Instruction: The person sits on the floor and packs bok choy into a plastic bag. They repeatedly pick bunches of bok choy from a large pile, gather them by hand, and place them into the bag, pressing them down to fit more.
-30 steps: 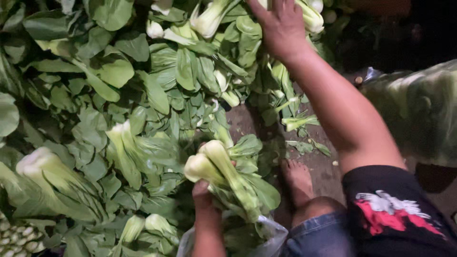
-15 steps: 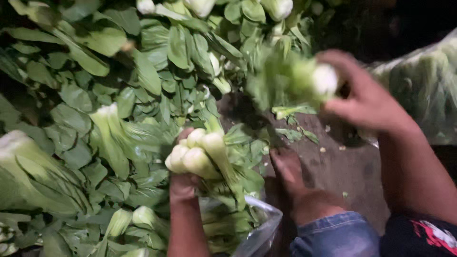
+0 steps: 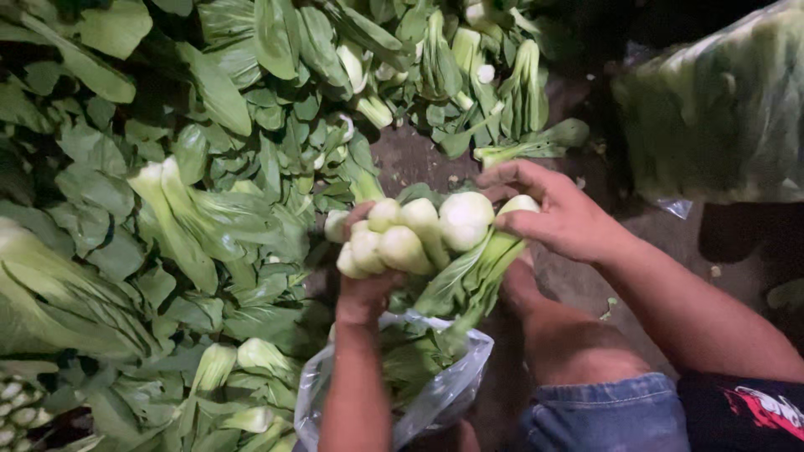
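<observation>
Clasping the bok choy bunch (image 3: pixel 410 238) by its firm white bases over the clear plastic bag (image 3: pixel 435 393), we close our left hand (image 3: pixel 364 289) around it while our right hand (image 3: pixel 561 213) presses on one more light, bruisable head.

Head camera looks steeply down (close) at greens (image 3: pixel 209 209).

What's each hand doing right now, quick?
Left hand: closed around the bok choy bunch above the plastic bag.
Right hand: fingers curled, pressing a bok choy head onto the bunch.
</observation>
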`<act>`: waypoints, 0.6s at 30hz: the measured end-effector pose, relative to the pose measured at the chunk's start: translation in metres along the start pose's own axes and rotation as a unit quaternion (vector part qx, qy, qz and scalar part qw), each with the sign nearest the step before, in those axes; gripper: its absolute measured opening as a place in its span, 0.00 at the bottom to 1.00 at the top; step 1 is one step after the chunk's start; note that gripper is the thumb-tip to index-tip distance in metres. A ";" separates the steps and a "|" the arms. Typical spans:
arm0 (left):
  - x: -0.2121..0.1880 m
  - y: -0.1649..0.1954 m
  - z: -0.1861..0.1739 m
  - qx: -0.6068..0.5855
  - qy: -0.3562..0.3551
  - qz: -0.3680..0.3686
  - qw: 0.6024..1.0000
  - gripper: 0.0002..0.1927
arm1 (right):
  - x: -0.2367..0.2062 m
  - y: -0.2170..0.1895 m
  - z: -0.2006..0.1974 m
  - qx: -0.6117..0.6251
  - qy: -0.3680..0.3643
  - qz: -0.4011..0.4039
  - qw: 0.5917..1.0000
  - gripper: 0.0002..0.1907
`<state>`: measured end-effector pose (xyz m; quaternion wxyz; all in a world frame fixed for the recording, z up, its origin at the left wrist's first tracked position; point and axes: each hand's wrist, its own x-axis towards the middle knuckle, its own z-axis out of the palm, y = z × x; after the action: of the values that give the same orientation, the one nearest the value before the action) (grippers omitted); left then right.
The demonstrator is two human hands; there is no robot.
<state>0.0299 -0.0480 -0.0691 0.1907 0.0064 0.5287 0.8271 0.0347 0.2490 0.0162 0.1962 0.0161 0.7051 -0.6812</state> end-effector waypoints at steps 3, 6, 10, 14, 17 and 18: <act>-0.006 -0.013 0.006 -0.018 0.003 -0.007 1.000 0.55 | -0.004 0.034 -0.020 -0.151 0.030 0.070 0.986 0.29; -0.011 -0.019 0.006 -0.031 0.006 -0.011 0.999 0.54 | 0.009 0.083 -0.041 -0.272 0.046 0.176 0.945 0.24; -0.021 -0.014 0.002 -0.076 0.008 -0.016 0.997 0.50 | 0.061 0.154 -0.059 -0.370 0.069 0.132 0.917 0.34; -0.027 -0.002 -0.002 -0.036 0.021 -0.016 0.999 0.47 | 0.042 0.167 -0.067 -0.438 0.126 0.053 0.888 0.34; -0.028 0.006 -0.007 0.027 0.007 0.035 0.999 0.47 | 0.011 0.134 -0.085 -0.488 0.058 0.126 0.862 0.31; -0.030 0.008 -0.008 0.026 0.015 0.029 0.999 0.47 | 0.000 0.121 -0.093 -0.505 0.012 0.184 0.844 0.33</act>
<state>0.0534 -0.0676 -0.0601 0.1583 0.0143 0.5522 0.8184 0.0460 0.3480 -0.0998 0.2903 0.0520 0.9379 -0.1826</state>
